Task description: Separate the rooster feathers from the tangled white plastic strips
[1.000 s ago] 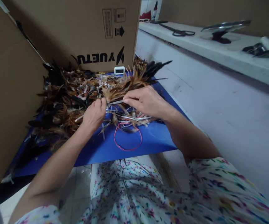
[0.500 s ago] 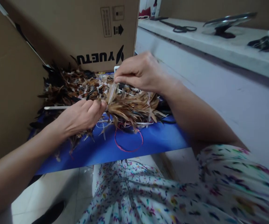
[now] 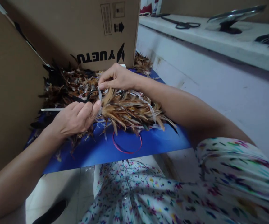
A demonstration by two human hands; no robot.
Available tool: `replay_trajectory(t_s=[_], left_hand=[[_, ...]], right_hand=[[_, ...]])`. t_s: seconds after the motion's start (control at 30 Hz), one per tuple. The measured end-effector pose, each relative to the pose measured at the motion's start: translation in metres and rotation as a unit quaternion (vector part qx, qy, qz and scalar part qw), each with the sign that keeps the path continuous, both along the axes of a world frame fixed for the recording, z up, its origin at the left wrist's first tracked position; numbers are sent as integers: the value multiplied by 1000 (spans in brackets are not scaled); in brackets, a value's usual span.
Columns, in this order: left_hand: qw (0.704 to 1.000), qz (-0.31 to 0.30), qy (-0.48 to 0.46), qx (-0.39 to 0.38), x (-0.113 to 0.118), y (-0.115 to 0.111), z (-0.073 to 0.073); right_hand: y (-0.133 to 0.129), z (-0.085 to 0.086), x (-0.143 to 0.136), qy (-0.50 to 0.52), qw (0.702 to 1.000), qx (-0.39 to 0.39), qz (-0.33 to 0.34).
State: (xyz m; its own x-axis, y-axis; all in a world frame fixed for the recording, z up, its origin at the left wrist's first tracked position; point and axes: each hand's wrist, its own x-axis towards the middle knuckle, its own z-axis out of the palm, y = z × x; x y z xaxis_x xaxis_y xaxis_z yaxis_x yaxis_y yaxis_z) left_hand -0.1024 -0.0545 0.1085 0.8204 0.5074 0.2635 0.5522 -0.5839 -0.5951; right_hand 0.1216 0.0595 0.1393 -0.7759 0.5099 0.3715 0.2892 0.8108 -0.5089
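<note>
My left hand [image 3: 78,116] is wrapped round a white stick [image 3: 52,109], whose end sticks out to the left. Brown feathers [image 3: 132,109] fan out to the right from its fingertips. Just above, my right hand [image 3: 116,77] pinches a whitish translucent strip [image 3: 99,94] that runs down to the base of those feathers. Another pale ribbon [image 3: 148,104] lies over the feathers. Behind both hands spreads a pile of loose brown and black feathers [image 3: 64,81]. A red loop [image 3: 127,152] rests on the blue board [image 3: 162,140] below the feathers.
Cardboard box walls [image 3: 62,31] rise behind and on the left. At the right, a white ledge [image 3: 204,37] holds black scissors [image 3: 187,25] and a round object on a dark stand [image 3: 232,23]. A small feather bunch [image 3: 142,63] sits by the box's right edge.
My right hand has moved left and slightly down with the strip, close to my left hand. My left hand and the stick have shifted slightly left, and more of the feathers shows.
</note>
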Motion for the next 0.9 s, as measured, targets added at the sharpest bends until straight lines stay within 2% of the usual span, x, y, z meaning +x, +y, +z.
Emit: replay_trajectory(t_s=[0.1, 0.17, 0.27, 0.33, 0.47, 0.63, 0.7, 0.77, 0.83, 0.9], left_hand=[[998, -37, 23, 34, 1, 1, -5], [998, -49, 31, 21, 1, 2, -7], [998, -66, 15, 5, -8, 4, -10], [996, -90, 9, 21, -21, 5, -12], [991, -129, 14, 44, -50, 5, -10], [997, -77, -2, 25, -74, 0, 7], [999, -37, -17, 9, -83, 0, 14], [1000, -6, -23, 5, -92, -1, 19], [999, -24, -34, 6, -99, -1, 21], [997, -61, -56, 3, -104, -2, 19]], right_hand=[[5, -8, -9, -19, 1000, 0, 21], [8, -11, -13, -40, 999, -13, 29], [12, -12, -5, -61, 995, -72, 23], [15, -13, 12, -52, 990, -131, 4], [12, -17, 65, 18, 966, -250, -56], [-13, -23, 124, 126, 921, -360, -74], [-22, -23, 140, 161, 904, -383, -103], [-24, -23, 152, 186, 888, -387, -166], [-19, -24, 160, 222, 873, -374, -223], [-8, -31, 166, 268, 863, -348, -248]])
